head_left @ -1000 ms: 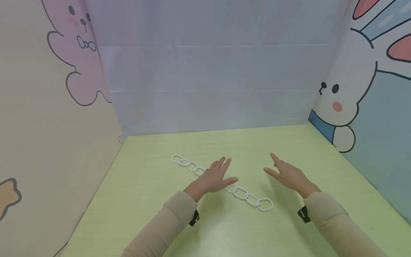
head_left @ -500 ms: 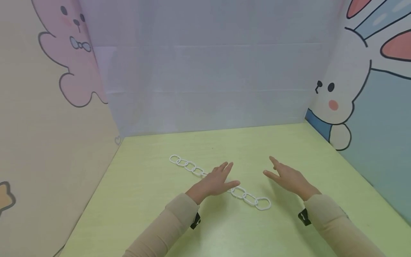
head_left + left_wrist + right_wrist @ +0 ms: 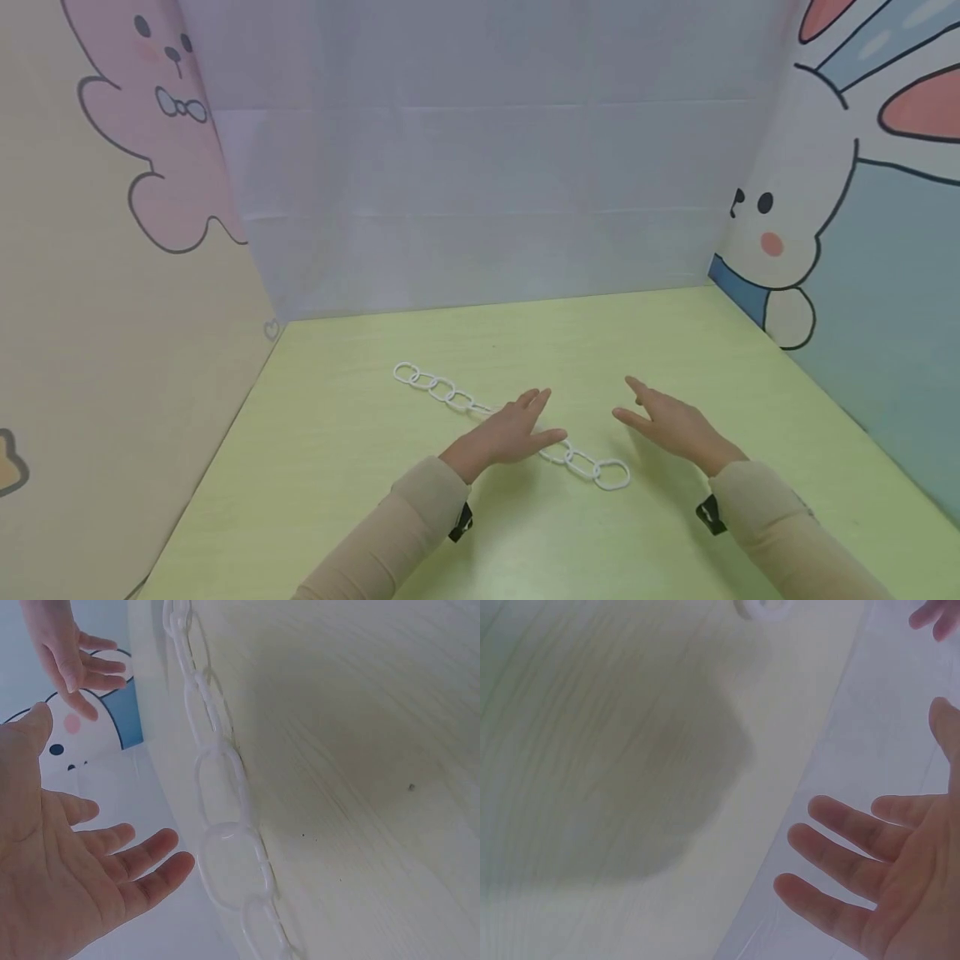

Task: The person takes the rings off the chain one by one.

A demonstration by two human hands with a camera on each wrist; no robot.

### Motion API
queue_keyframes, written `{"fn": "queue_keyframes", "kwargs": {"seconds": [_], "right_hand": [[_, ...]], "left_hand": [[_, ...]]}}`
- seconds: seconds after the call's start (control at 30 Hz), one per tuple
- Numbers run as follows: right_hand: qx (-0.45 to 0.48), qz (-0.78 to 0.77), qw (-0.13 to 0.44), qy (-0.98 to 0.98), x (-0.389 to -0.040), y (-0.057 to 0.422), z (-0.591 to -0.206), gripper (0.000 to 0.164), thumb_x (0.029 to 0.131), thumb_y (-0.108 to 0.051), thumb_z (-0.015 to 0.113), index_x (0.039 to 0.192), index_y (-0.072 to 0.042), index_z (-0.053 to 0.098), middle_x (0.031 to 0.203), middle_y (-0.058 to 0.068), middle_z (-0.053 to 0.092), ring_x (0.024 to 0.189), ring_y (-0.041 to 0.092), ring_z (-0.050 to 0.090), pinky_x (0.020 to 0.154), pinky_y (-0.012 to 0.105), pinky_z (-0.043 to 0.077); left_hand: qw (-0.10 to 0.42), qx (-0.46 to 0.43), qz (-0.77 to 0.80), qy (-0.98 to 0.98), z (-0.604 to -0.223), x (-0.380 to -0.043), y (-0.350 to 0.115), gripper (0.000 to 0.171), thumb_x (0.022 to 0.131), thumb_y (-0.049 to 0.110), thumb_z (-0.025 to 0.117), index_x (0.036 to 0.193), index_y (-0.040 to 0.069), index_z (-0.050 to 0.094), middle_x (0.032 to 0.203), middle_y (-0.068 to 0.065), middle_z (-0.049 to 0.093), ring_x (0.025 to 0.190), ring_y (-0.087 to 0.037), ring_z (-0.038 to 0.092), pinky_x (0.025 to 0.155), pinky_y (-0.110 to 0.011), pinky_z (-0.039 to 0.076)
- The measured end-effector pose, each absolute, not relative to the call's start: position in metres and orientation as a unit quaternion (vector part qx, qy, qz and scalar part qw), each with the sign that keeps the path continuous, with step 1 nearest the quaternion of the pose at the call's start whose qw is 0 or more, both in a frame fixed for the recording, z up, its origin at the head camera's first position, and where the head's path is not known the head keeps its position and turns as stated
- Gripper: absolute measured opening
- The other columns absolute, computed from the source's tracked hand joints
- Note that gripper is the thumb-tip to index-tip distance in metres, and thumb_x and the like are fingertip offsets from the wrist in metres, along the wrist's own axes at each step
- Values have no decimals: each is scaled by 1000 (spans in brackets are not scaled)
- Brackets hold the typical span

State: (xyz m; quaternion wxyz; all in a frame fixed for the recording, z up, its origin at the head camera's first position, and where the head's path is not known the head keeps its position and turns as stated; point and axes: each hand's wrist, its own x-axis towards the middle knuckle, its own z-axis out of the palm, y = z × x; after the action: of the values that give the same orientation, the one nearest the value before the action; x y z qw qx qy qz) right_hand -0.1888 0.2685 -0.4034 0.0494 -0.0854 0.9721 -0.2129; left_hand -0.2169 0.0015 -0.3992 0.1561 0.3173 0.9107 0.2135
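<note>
A chain of white plastic links (image 3: 454, 392) lies diagonally across the pale green table, from far left to near right. Over its middle hovers my left hand (image 3: 508, 432), fingers spread and holding nothing; it hides some of the links in the head view. The left wrist view shows the chain (image 3: 229, 826) running past the fingertips of my left hand (image 3: 67, 870). To the right of the chain's near end is my right hand (image 3: 678, 427), raised over the table with relaxed fingers and nothing in it. A bit of white link (image 3: 765, 607) appears at the top of the right wrist view.
The table (image 3: 330, 467) meets a pale cloth backdrop (image 3: 480, 208) at the back. Cartoon-printed panels stand on both sides, a pink bear (image 3: 161, 142) on the left and a white rabbit (image 3: 795, 167) on the right. Black wrist devices (image 3: 711, 515) hang below both sleeves.
Both hands have come slightly nearer in the head view, the left one also a little to the right along the chain. The whole scene has shifted slightly left; the chain keeps its lay.
</note>
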Motion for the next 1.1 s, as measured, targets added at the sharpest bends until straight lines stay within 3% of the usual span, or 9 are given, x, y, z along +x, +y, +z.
{"fn": "queue_keyframes", "kwargs": {"seconds": [0.43,0.83,1.1], "right_hand": [[-99,-212,55,971,-183,265,-405,74,90,-48,53,138,6,33,117,28,54,108,44,49,86,59,37],[-130,-205,49,969,-179,264,-412,63,88,-41,59,129,6,46,98,17,62,86,31,60,76,49,46],[-133,-208,60,967,-175,260,-412,54,88,-35,61,122,6,52,94,14,63,84,29,60,74,47,47]], "left_hand": [[177,325,231,900,-405,-210,7,76,92,57,38,147,9,17,149,-14,20,128,-30,34,101,-43,31],[204,308,253,894,-411,-204,17,74,92,59,36,147,11,21,144,-13,29,123,-29,41,97,-42,36],[201,306,261,893,-413,-201,21,71,93,58,36,145,12,25,141,-15,33,120,-28,43,95,-43,38]]}}
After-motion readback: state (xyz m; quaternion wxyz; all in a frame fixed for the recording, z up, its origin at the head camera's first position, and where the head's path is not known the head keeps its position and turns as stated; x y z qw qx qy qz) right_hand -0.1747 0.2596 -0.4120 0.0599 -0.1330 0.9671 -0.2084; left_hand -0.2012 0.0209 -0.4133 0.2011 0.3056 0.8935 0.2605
